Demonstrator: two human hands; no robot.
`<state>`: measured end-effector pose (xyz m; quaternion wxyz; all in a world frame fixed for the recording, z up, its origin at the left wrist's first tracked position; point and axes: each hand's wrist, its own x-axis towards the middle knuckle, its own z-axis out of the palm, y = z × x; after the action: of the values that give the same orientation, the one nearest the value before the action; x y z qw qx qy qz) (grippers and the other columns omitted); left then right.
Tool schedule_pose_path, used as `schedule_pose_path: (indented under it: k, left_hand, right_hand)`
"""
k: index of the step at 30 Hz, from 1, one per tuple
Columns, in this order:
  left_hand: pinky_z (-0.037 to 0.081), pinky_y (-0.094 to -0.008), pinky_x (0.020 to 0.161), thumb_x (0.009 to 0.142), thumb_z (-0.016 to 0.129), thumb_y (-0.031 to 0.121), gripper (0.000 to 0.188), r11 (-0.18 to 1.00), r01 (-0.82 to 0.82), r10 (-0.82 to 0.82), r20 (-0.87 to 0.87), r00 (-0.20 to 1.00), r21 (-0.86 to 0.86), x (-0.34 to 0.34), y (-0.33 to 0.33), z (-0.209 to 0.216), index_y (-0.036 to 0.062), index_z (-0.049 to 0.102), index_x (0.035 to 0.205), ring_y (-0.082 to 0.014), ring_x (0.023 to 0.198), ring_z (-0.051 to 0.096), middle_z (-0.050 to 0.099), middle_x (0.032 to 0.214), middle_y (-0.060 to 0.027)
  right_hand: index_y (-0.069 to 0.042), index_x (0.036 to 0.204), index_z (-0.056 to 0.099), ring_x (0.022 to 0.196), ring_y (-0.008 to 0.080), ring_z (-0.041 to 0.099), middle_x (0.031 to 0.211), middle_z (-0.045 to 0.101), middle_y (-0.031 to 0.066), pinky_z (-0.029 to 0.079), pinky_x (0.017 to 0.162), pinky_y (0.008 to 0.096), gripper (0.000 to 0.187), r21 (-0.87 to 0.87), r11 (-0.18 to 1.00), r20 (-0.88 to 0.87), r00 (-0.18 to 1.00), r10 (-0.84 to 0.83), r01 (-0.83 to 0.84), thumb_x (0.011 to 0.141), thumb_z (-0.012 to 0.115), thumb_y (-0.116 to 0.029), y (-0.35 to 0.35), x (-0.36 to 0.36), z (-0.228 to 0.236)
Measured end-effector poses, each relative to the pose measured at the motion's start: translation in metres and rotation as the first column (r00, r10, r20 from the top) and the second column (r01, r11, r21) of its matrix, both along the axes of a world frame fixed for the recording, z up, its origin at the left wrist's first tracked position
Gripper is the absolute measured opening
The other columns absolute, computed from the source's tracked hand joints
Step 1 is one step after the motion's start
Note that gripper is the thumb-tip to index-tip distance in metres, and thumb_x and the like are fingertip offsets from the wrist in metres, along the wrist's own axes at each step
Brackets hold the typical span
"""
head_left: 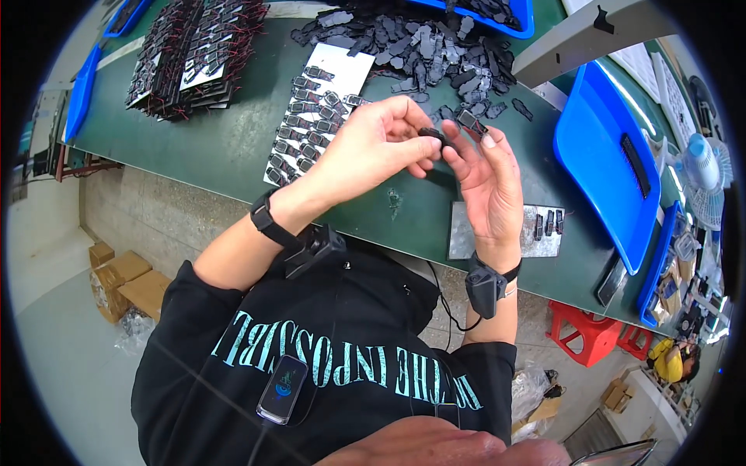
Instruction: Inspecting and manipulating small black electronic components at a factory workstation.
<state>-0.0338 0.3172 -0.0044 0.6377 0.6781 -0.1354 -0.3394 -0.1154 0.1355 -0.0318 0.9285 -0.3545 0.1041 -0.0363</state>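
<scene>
My left hand [377,144] is closed, its thumb and fingertips pinching a small dark piece [432,137] whose shape is mostly hidden. Close beside it, my right hand [489,182] is turned palm up. Between its thumb and fingers sits a small black rectangular part [470,120] with a pale face and thin reddish wires. Under my left forearm lies a white board [340,66] with rows of similar small black parts [299,122]. To the right, partly behind my right wrist, a grey metal plate [466,233] carries several small black pieces [549,223].
A heap of flat black pieces [420,50] spreads across the far side of the green table [373,210]. Stacked boards of wired parts [194,58] stand far left. A blue tray [602,147] rests at right near a grey post [590,39]. Red stools [583,330] stand below.
</scene>
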Motion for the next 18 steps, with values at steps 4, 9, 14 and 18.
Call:
schedule_pose_path:
  k: [4,9,14,18]
  left_hand:
    - [0.059,-0.0286,0.073,0.098,0.067,0.013,0.018,0.985,-0.051,0.025,-0.156,0.987,-0.163,-0.007,-0.005,-0.014,-0.0010,0.061,0.107,-0.0131,0.084,0.070,0.071,0.103,-0.0071]
    - [0.059,-0.0291,0.072,0.093,0.070,0.007,0.022,0.987,-0.107,0.012,0.615,0.788,0.118,-0.010,0.000,-0.019,0.0011,0.065,0.114,-0.0189,0.085,0.071,0.070,0.100,-0.0088]
    - [0.059,-0.0298,0.072,0.083,0.072,0.005,0.032,0.951,-0.112,-0.276,0.954,0.117,0.288,-0.008,0.007,-0.010,0.0009,0.066,0.115,-0.0213,0.091,0.069,0.068,0.104,-0.0087]
    - [0.059,-0.0302,0.071,0.081,0.073,0.006,0.036,0.931,-0.113,-0.344,0.938,0.049,0.347,-0.008,0.018,-0.006,0.0017,0.067,0.115,-0.0204,0.091,0.069,0.068,0.103,-0.0081]
  right_hand:
    - [0.001,0.112,0.059,0.119,0.0313,0.065,0.115,0.067,0.0170,0.057,0.099,0.0385,0.018,0.038,0.999,-0.061,0.998,0.015,-0.013,0.100,0.061,-0.011,-0.001,0.001,-0.003]
    - [0.001,0.113,0.060,0.117,0.0304,0.065,0.116,0.066,0.0156,0.056,0.101,0.0380,0.018,0.070,0.997,-0.070,0.997,0.029,-0.024,0.101,0.060,-0.012,-0.007,0.002,-0.017]
    - [0.000,0.112,0.061,0.110,0.0274,0.067,0.115,0.067,0.0152,0.056,0.101,0.0380,0.016,0.125,0.989,-0.067,0.994,0.086,-0.077,0.100,0.060,-0.011,-0.010,-0.001,-0.022]
    - [-0.001,0.110,0.061,0.105,0.0257,0.069,0.112,0.068,0.0145,0.057,0.099,0.0380,0.014,0.103,0.992,-0.090,0.992,0.089,-0.079,0.099,0.061,-0.010,-0.007,-0.001,-0.018]
